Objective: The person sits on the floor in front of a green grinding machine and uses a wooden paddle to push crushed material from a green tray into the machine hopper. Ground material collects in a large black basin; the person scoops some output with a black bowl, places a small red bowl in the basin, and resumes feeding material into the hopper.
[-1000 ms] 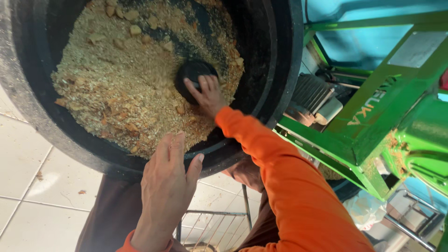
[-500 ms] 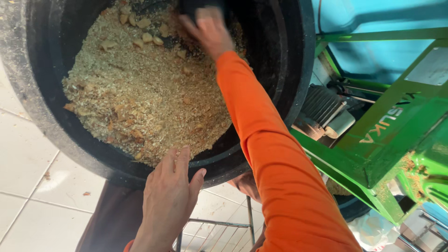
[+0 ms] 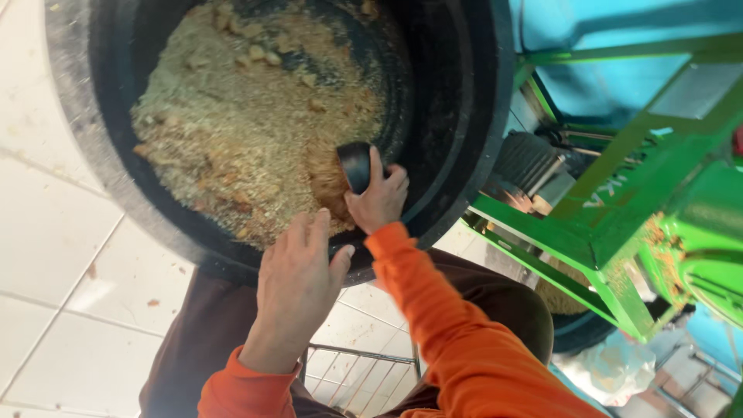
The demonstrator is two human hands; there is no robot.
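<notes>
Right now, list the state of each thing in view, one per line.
Black tub: upright, open, partly filled.
Crumbly tan meal: loose, heaped inside the tub.
Black scoop: dug into the meal.
Right hand: gripping the scoop.
Left hand: open, resting on the tub's rim.

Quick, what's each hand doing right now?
Left hand: open, resting on the black tub rim.
Right hand: closed around a small black scoop.

Small round black scoop cup (image 3: 354, 165), tipped on its side, mouth pressed into tan crumbly meal (image 3: 248, 116), low against near wall of large black plastic tub (image 3: 472, 116)
</notes>
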